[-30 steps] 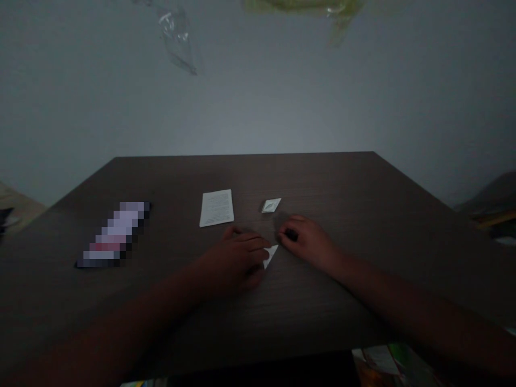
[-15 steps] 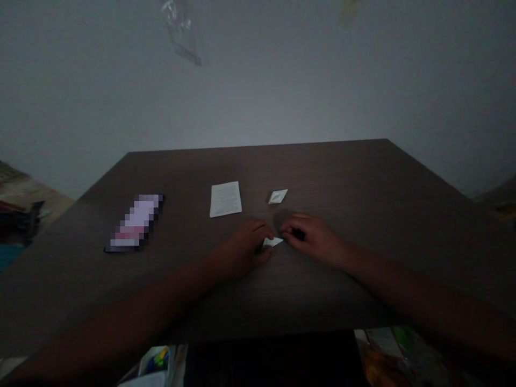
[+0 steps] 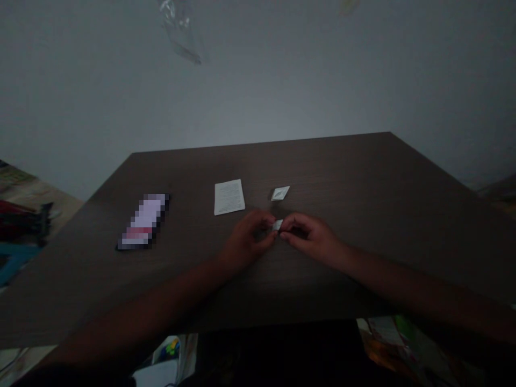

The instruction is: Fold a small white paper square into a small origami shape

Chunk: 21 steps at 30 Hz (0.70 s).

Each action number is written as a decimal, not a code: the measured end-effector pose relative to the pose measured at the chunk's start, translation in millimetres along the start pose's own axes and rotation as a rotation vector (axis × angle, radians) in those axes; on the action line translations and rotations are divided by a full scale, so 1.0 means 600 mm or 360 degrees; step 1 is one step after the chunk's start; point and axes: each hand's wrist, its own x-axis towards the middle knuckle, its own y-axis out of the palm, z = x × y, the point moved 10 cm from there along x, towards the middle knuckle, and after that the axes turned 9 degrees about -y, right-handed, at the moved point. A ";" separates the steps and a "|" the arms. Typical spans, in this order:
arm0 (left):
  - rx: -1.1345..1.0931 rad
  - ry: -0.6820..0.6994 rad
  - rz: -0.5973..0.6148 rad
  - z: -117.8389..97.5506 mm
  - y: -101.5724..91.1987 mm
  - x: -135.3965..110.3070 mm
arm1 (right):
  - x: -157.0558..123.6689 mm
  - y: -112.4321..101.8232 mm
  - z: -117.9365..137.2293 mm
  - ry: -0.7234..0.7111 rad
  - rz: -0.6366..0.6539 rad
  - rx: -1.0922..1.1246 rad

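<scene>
A small white folded piece of paper (image 3: 277, 225) is held between the fingertips of both my hands. My left hand (image 3: 248, 241) pinches it from the left, thumb below and fingers above. From the right, my right hand (image 3: 312, 236) has its thumb and bent fingers closed at the paper's other edge. The fingers cover most of the paper, so its full shape is hidden. Just beyond my hands, a folded paper parallelogram (image 3: 280, 193) rests on the dark wooden table (image 3: 338, 172). To its left lies a squarish white sheet or stack of paper (image 3: 229, 197) with faint print.
A phone (image 3: 144, 221) with a blurred-out screen lies at the table's left. Behind the table is a wall with a clear plastic bag (image 3: 180, 29) on it. Below the near edge stands a white container (image 3: 159, 371) with colourful items.
My left hand has raised the folded paper off the table and slightly away from me. My right hand has closed in and now grips its right edge. The view has shifted slightly.
</scene>
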 end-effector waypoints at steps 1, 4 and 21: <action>-0.0027 -0.0015 0.0006 0.001 0.002 0.001 | 0.001 -0.001 0.001 0.0003 -0.0026 0.0038; -0.0058 -0.0046 0.0040 -0.001 0.009 0.002 | 0.002 -0.007 -0.004 0.0044 -0.0080 0.0089; -0.0236 -0.0170 0.0063 0.020 0.022 -0.004 | 0.000 -0.006 -0.032 0.0126 -0.0101 0.0207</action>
